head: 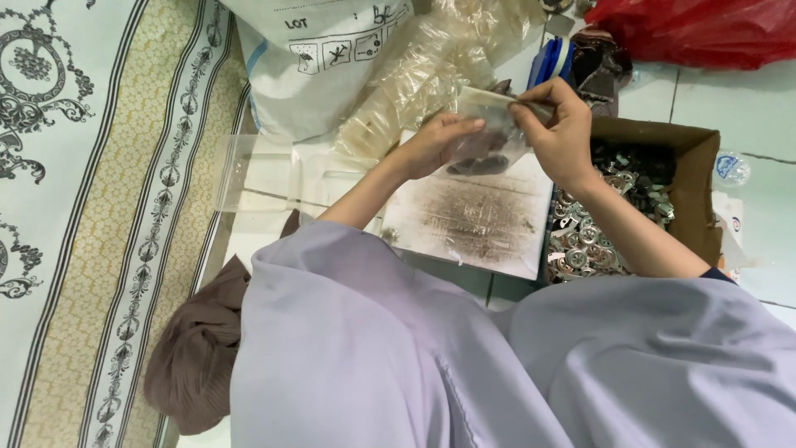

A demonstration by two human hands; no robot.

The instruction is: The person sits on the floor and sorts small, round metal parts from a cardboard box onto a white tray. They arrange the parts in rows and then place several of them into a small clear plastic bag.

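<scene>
My left hand point(435, 143) and my right hand point(557, 129) both hold a small clear plastic bag point(491, 137) with dark metal pieces at its bottom. The left grips the bag's left side, the right pinches its top edge. The bag hangs just above a white board point(473, 217) smeared with dark grime. To the right of the board stands a brown cardboard box point(692, 170) full of several small silvery metal parts point(590, 241).
A pile of clear plastic bags point(423, 70) and a white printed sack point(311, 58) lie behind the board. A clear plastic tray point(253, 174) lies at the left, a red plastic bag point(696, 29) at top right. A patterned mat point(99, 207) covers the left floor.
</scene>
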